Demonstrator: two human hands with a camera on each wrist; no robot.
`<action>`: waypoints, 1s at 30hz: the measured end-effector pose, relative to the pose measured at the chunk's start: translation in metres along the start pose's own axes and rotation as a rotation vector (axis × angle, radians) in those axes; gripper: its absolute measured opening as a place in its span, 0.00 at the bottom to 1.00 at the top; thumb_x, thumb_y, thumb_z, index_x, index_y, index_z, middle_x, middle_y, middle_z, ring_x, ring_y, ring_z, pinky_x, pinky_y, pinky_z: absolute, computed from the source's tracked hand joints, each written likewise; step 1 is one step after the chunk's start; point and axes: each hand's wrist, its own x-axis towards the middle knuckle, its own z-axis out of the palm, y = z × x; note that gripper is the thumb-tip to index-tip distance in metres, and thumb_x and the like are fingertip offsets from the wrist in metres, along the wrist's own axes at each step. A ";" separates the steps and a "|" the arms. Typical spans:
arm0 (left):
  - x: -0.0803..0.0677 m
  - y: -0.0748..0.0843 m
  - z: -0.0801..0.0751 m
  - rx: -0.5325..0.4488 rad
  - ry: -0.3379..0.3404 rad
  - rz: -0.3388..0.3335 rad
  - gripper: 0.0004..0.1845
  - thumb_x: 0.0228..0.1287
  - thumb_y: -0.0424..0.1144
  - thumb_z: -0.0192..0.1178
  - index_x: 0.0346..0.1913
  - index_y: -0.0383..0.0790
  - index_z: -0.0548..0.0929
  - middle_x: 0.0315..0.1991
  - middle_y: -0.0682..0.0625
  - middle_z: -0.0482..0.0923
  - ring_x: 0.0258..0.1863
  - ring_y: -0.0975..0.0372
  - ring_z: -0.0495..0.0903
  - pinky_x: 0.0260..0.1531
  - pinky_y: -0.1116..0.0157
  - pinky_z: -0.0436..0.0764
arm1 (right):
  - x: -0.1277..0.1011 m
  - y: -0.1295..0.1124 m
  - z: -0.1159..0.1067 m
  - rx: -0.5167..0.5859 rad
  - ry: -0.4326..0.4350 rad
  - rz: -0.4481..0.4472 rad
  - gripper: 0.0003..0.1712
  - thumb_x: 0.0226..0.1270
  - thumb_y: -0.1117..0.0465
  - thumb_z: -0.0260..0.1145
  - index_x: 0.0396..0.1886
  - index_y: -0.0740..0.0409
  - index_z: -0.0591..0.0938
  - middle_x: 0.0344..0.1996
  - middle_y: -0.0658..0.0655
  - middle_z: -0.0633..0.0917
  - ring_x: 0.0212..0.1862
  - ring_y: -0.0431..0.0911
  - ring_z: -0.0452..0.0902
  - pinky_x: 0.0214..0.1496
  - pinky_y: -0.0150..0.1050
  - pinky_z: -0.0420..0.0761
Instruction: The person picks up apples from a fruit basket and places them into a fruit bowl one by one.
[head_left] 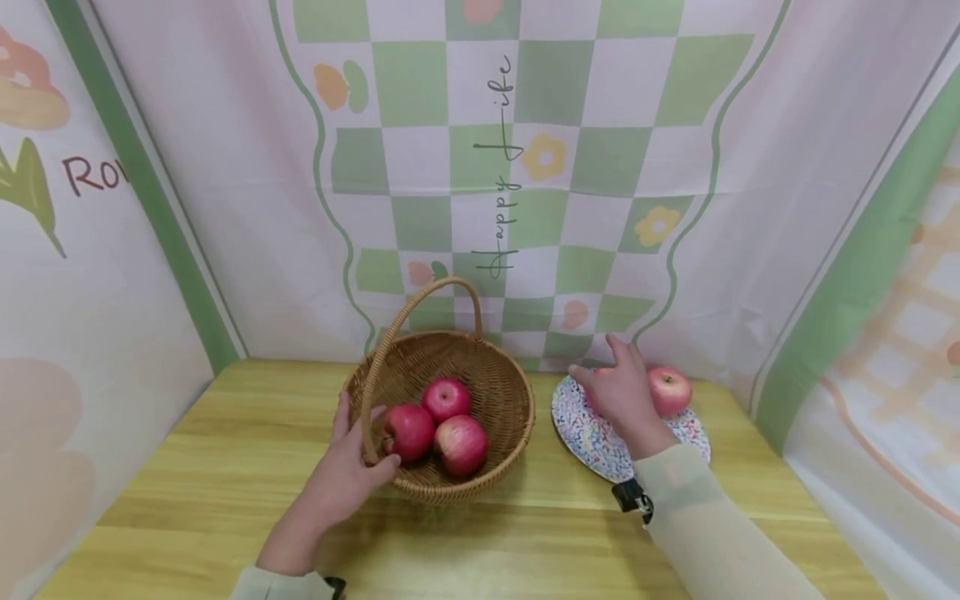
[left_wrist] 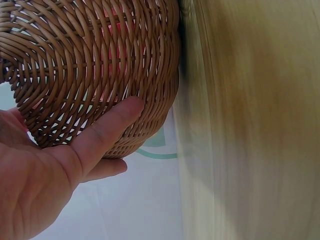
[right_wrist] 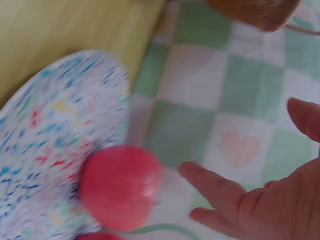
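A brown wicker basket (head_left: 517, 425) with a tall arched handle stands on the table and holds three red apples (head_left: 461, 445). At its left side my left hand (head_left: 341, 471) grips the basket wall near the handle's base, its thumb against the outside. The left wrist view shows fingers (left_wrist: 107, 132) lying on the weave. On the right, my right hand (head_left: 622, 396) hovers over a speckled plate (head_left: 581, 437), fingers spread and holding nothing. One apple (right_wrist: 120, 187) on the plate is close to these fingers but apart from them. Another apple (head_left: 670, 390) lies to its right.
The wooden table (head_left: 480, 550) runs up to a fabric backdrop (head_left: 525, 275) with green checks, right behind the basket and plate. Printed fabric panels (head_left: 112, 275) stand at the left and right sides.
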 end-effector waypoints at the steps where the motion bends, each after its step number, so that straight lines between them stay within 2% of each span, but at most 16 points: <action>1: 0.000 0.000 0.000 0.000 0.000 0.001 0.39 0.63 0.43 0.66 0.75 0.41 0.64 0.77 0.36 0.20 0.74 0.37 0.39 0.53 0.44 0.75 | -0.003 -0.006 0.000 0.025 0.013 -0.027 0.56 0.62 0.49 0.73 0.81 0.56 0.50 0.78 0.67 0.45 0.76 0.65 0.41 0.72 0.62 0.48; 3: 0.000 -0.001 0.000 -0.004 0.000 -0.001 0.39 0.63 0.43 0.66 0.75 0.41 0.64 0.77 0.36 0.19 0.73 0.36 0.42 0.53 0.45 0.75 | -0.009 -0.019 0.000 0.072 0.033 -0.079 0.54 0.63 0.48 0.72 0.81 0.53 0.53 0.78 0.64 0.48 0.75 0.65 0.46 0.71 0.61 0.52; 8: -0.001 -0.001 0.000 0.001 0.006 0.001 0.39 0.63 0.43 0.66 0.75 0.40 0.63 0.77 0.35 0.19 0.73 0.35 0.43 0.54 0.43 0.74 | -0.028 -0.051 0.002 0.216 0.033 -0.168 0.50 0.63 0.44 0.72 0.79 0.44 0.58 0.78 0.55 0.51 0.73 0.64 0.53 0.68 0.57 0.63; 9: -0.001 -0.001 0.000 0.003 0.007 0.001 0.39 0.63 0.43 0.66 0.75 0.40 0.63 0.77 0.35 0.20 0.74 0.36 0.41 0.55 0.43 0.73 | -0.032 -0.057 0.003 0.240 0.027 -0.182 0.49 0.62 0.43 0.72 0.79 0.42 0.59 0.78 0.53 0.52 0.73 0.63 0.54 0.67 0.56 0.64; 12: -0.001 -0.001 0.001 0.006 0.005 -0.003 0.39 0.63 0.42 0.66 0.75 0.41 0.63 0.77 0.36 0.19 0.73 0.35 0.43 0.53 0.43 0.75 | -0.042 -0.071 0.005 0.298 0.003 -0.240 0.47 0.62 0.43 0.72 0.78 0.40 0.62 0.78 0.48 0.54 0.73 0.58 0.56 0.66 0.55 0.67; 15: 0.000 -0.001 0.001 0.004 0.005 -0.008 0.39 0.63 0.42 0.66 0.76 0.42 0.63 0.77 0.37 0.19 0.71 0.34 0.50 0.53 0.43 0.75 | -0.052 -0.081 0.008 0.336 -0.032 -0.299 0.44 0.64 0.47 0.72 0.77 0.36 0.62 0.77 0.46 0.53 0.73 0.52 0.58 0.64 0.55 0.69; 19: 0.001 0.000 0.001 -0.016 0.004 -0.014 0.40 0.63 0.42 0.66 0.76 0.42 0.62 0.77 0.39 0.18 0.67 0.33 0.60 0.49 0.48 0.79 | -0.062 -0.090 0.013 0.366 -0.076 -0.384 0.44 0.65 0.54 0.72 0.77 0.34 0.62 0.77 0.46 0.54 0.73 0.48 0.59 0.63 0.50 0.71; 24: 0.001 0.001 0.001 -0.033 0.003 -0.019 0.40 0.62 0.42 0.67 0.76 0.42 0.63 0.77 0.39 0.17 0.65 0.34 0.64 0.44 0.54 0.80 | -0.071 -0.094 0.027 0.426 -0.158 -0.447 0.47 0.63 0.58 0.74 0.77 0.34 0.63 0.76 0.47 0.57 0.72 0.51 0.61 0.55 0.42 0.78; 27: 0.000 0.001 0.001 -0.039 0.003 -0.024 0.40 0.63 0.41 0.66 0.76 0.42 0.63 0.77 0.40 0.16 0.64 0.34 0.66 0.42 0.56 0.80 | -0.072 -0.093 0.039 0.461 -0.224 -0.461 0.48 0.61 0.60 0.75 0.77 0.35 0.63 0.75 0.48 0.58 0.71 0.53 0.60 0.54 0.44 0.79; 30: 0.000 0.002 0.001 -0.035 0.004 -0.025 0.39 0.63 0.41 0.66 0.76 0.41 0.63 0.77 0.40 0.16 0.63 0.34 0.67 0.43 0.55 0.81 | -0.071 -0.091 0.054 0.423 -0.277 -0.465 0.49 0.58 0.58 0.77 0.77 0.36 0.64 0.74 0.48 0.58 0.72 0.54 0.57 0.58 0.53 0.76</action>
